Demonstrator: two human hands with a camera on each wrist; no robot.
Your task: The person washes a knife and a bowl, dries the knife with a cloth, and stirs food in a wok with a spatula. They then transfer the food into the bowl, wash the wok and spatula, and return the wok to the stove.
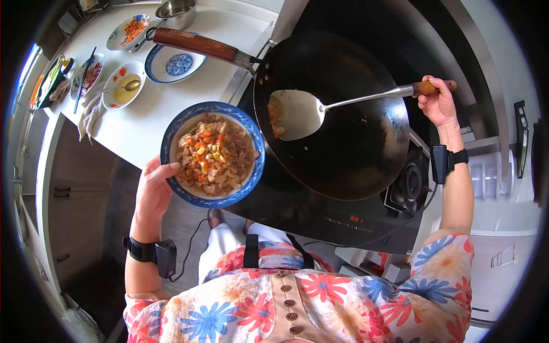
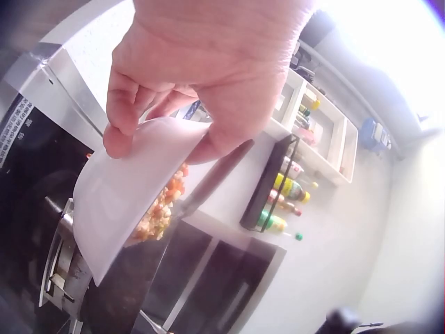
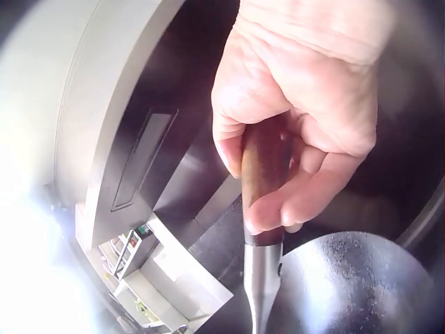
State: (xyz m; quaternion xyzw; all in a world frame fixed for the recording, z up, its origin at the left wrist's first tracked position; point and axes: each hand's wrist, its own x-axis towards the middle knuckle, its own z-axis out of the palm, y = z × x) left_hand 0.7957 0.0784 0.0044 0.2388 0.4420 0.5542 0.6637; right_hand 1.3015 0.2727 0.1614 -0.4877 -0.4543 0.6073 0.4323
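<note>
My left hand (image 1: pixel 154 188) holds a blue-rimmed bowl (image 1: pixel 216 202), thumb over the rim. In it is a heap of cooked food (image 1: pixel 209 157), light chopped bits with orange pieces. The left wrist view shows the bowl's white outside (image 2: pixel 128 177) with the fingers underneath. In my right hand (image 1: pixel 439 106) is a wok spatula, its wooden handle (image 3: pixel 263 167) gripped in curled fingers. The spatula's broad metal blade (image 1: pixel 302 116) is over the dark wok (image 1: pixel 343 68), with some sauce and bits at its left edge. The bowl is just left of the wok.
The wok's wooden handle (image 1: pixel 194 44) reaches over the white counter (image 1: pixel 143 123). There stand a blue-and-white plate (image 1: pixel 163 61), a bowl with yellowish liquid and a spoon (image 1: pixel 132 85), and other dishes. Right of the wok is a burner (image 1: pixel 413 182).
</note>
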